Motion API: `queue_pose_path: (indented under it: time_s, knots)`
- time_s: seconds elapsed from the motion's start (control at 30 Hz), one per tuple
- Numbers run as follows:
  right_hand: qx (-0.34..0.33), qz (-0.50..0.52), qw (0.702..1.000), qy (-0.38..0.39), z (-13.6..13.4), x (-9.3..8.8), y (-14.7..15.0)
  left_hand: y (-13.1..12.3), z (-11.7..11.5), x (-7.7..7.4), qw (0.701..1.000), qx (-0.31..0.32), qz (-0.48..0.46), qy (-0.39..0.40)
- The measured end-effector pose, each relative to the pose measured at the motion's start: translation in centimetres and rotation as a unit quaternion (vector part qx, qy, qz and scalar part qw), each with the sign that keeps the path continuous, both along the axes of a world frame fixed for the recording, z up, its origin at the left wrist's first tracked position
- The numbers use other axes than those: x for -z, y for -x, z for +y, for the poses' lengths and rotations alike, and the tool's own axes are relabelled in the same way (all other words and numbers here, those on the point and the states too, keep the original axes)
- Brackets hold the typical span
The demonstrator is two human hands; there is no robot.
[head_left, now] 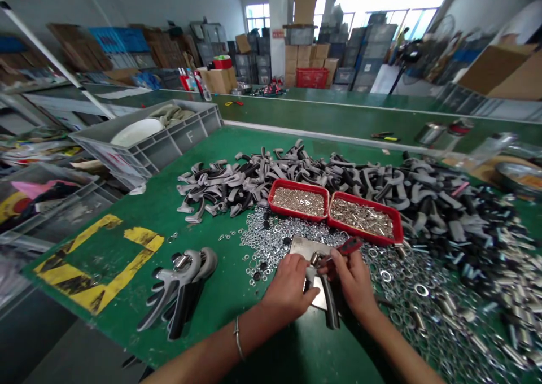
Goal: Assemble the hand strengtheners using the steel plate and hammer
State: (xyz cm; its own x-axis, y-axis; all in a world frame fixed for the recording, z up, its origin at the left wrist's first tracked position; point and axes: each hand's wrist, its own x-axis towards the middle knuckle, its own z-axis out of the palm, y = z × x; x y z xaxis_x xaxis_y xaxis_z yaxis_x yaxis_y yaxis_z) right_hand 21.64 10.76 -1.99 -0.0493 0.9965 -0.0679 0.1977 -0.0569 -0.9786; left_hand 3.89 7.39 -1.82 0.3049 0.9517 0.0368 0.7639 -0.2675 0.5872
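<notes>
Where the hands meet: the left hand [288, 289] closes around the head of a grey-and-black hand gripper [331, 308].
Right grip: the right hand [349, 279] pinches a narrow red-handled tool [349, 247] just above that gripper.
Under the hands: a steel plate [307, 248] lies beneath the gripper.
Left of the plate: assembled hand grippers [180, 288] lie on the green workbench [127, 327].
Around the plate: steel washers [271, 243] lie scattered.
Beyond the plate: two red trays [298, 200] of small metal parts sit against loose grip handles [254, 183].

Grey hand grip exerciser [327, 300], black handle, on steel plate [302, 247]
</notes>
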Motion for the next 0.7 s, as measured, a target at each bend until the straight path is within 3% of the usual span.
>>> queue_pose_path:
  time_s: [0.23, 0.37, 0.5, 0.57, 0.63, 0.7]
  knots:
    - [-0.003, -0.008, 1.000, 0.015, -0.2, 0.0, -0.2, -0.3, -0.3, 1.0, 0.998, -0.006, -0.020, -0.053]
    - [0.005, -0.137, 0.990, -0.019, -0.7, 0.1, 0.1, -0.2, -0.4, 1.0, 0.998, -0.003, -0.019, -0.060]
    - [-0.033, -0.254, 0.963, -0.079, 0.1, -0.6, 0.9, -0.1, -0.3, 0.8, 0.999, 0.005, -0.022, -0.046]
    - [-0.061, -0.191, 0.978, -0.052, 1.0, -1.4, 1.2, -0.1, -0.2, 0.6, 0.999, 0.004, -0.023, -0.030]
    - [-0.099, -0.051, 0.993, 0.030, 2.0, -2.4, 1.1, -0.1, 0.0, 0.4, 1.000, 0.002, -0.020, -0.009]
    - [-0.109, 0.082, 0.986, 0.093, 2.7, -3.1, 0.6, -0.1, 0.2, 0.3, 1.000, 0.003, -0.013, 0.009]
